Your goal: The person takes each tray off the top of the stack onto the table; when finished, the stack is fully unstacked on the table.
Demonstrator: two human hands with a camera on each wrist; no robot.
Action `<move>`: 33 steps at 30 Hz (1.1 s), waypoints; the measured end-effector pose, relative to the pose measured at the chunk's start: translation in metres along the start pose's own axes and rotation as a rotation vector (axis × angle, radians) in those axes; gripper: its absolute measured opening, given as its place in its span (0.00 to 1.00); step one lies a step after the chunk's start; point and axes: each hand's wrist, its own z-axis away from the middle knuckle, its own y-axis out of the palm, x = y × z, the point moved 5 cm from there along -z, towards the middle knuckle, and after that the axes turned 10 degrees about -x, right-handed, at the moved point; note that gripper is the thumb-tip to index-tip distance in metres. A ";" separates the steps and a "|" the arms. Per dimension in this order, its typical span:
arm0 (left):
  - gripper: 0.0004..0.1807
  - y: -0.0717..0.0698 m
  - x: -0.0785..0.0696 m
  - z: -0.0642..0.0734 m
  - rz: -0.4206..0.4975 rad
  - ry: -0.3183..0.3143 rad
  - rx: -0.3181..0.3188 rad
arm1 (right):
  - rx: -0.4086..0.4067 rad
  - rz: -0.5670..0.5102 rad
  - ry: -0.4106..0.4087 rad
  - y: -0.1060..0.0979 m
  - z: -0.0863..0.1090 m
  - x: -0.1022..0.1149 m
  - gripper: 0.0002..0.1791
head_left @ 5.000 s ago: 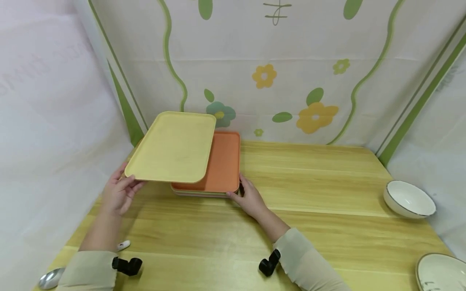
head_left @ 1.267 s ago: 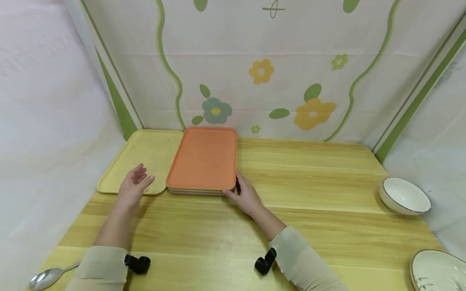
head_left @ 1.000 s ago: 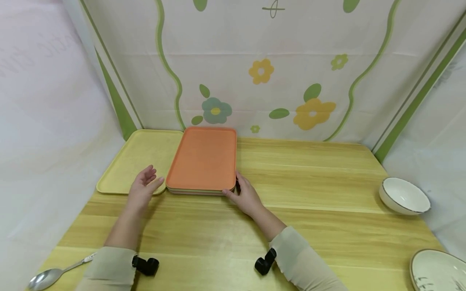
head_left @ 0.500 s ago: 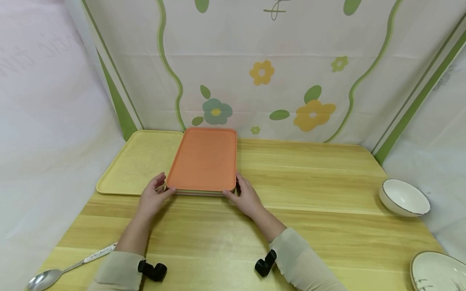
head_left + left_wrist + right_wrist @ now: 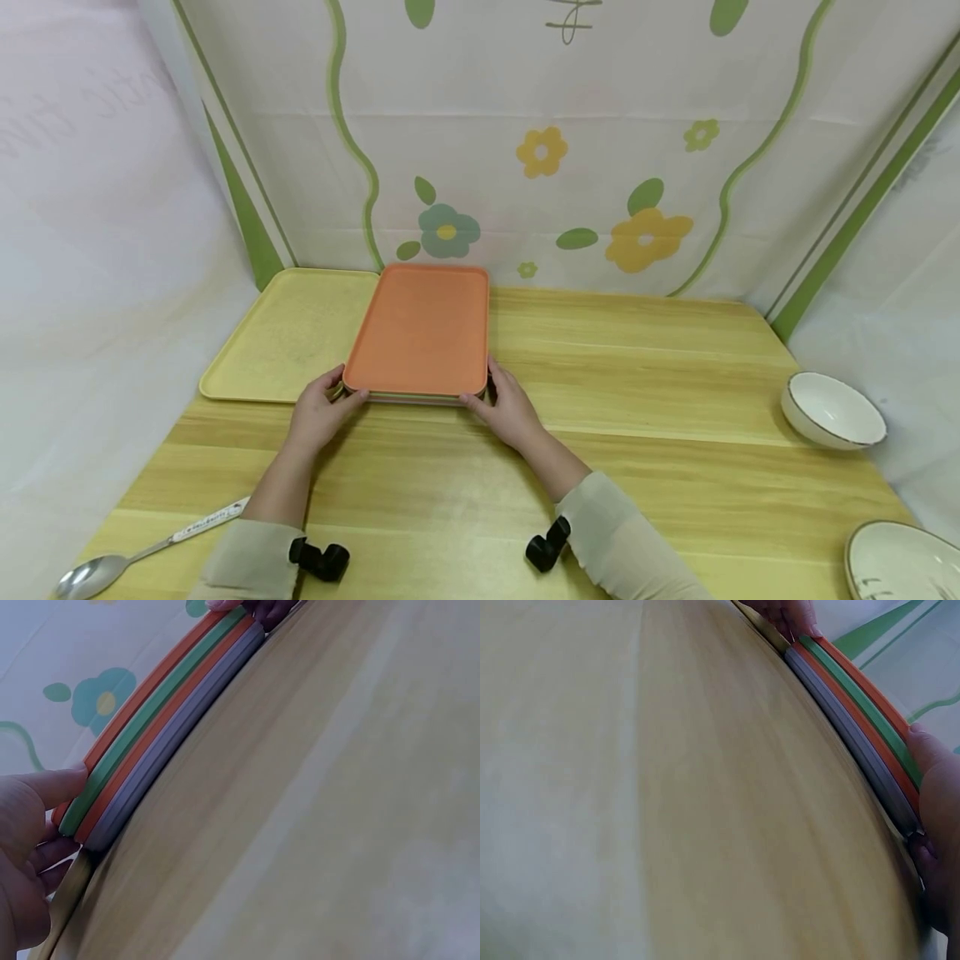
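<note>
Tray stack (image 5: pixel 418 329) by the far edge of the desk (image 5: pixel 637 367), left of middle, is held at its near corners by the left grip (image 5: pixel 318 412) and right grip (image 5: pixel 513 410), probably stiff, light, slippery, best taken there.

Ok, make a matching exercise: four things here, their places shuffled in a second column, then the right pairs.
Things
1. Yellow tray
2. Top orange tray
3. Spoon
4. White bowl

Places
A. Near the right edge of the table
B. Uppermost in the stack, between left hand and right hand
C. Beside the left sleeve
D. Along the stack's left side

Pairs: 1-D; 2-B; 3-C; 4-A
</note>
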 end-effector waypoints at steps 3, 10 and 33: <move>0.43 -0.001 0.002 0.000 -0.033 0.003 -0.001 | 0.001 0.001 -0.004 0.000 0.000 0.000 0.55; 0.42 0.002 0.004 0.000 -0.056 0.016 -0.019 | 0.000 -0.016 0.011 -0.003 0.000 0.001 0.54; 0.42 0.002 0.001 0.003 -0.051 -0.027 -0.044 | -0.021 -0.554 0.124 -0.014 -0.010 0.034 0.41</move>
